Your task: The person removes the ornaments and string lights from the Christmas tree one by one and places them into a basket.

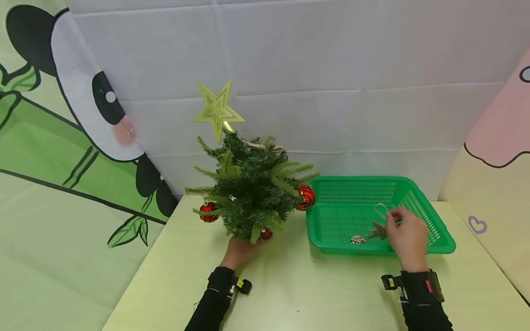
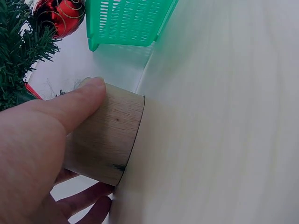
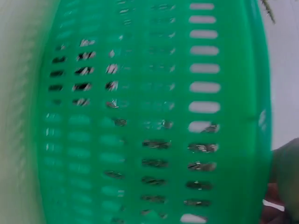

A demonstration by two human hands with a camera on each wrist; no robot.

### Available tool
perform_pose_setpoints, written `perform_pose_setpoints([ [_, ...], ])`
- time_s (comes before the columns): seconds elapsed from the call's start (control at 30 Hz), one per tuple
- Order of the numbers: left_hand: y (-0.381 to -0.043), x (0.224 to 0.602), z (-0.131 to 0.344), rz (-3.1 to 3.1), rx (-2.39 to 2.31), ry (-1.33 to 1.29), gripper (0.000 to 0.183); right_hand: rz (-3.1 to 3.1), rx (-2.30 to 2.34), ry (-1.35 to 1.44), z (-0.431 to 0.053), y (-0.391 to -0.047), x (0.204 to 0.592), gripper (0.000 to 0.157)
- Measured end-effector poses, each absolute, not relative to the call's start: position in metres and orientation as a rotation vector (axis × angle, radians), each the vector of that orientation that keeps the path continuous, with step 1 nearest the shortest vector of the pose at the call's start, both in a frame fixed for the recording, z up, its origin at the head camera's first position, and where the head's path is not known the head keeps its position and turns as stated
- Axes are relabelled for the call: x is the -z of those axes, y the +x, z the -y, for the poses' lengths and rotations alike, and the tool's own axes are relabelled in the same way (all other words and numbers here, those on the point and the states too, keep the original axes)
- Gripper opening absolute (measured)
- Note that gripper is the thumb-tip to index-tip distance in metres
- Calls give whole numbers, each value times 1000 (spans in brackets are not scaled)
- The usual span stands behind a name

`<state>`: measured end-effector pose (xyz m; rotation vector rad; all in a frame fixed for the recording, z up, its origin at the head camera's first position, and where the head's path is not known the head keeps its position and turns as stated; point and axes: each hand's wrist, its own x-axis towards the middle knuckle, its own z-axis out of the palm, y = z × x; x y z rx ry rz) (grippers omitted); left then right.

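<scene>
A small Christmas tree (image 1: 252,184) stands on the table, topped by a gold star (image 1: 216,110). My left hand (image 1: 240,252) reaches under its lowest branches. The left wrist view has that hand's thumb and fingers round the tree's wooden base (image 2: 110,130). Over the front side of the green basket (image 1: 356,180), my right hand (image 1: 409,236) pinches the pale loop of a brown star ornament (image 1: 378,231), which hangs low near the rim. A whitish pinecone (image 1: 358,239) lies close to it in the basket. The basket's slotted wall covers most of the right wrist view.
Red baubles hang on the tree at the right (image 1: 306,197), at the left (image 1: 209,212) and low in front. A beige ribbon (image 1: 261,146) sits near its top. Behind the pale table (image 1: 306,294) hangs a white cloth wall (image 1: 331,69), with a panda print at left.
</scene>
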<state>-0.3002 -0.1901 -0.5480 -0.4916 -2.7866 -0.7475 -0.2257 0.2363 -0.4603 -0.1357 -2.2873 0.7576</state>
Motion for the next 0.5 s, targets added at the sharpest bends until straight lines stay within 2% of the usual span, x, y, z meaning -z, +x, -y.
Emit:
perform_pose_setpoints([
  [0.13,-301,549,189,2784,786,-483,55,2375,-746,-187,-243,-227,466,14],
  [0.37,-299,545,187,2799,1006,-439,75,2435,-712,-219,-246,-228,472,14],
  [0.5,-299,546,187,2795,1012,-439,75,2450,-714,-231,-245,-227,473,14],
])
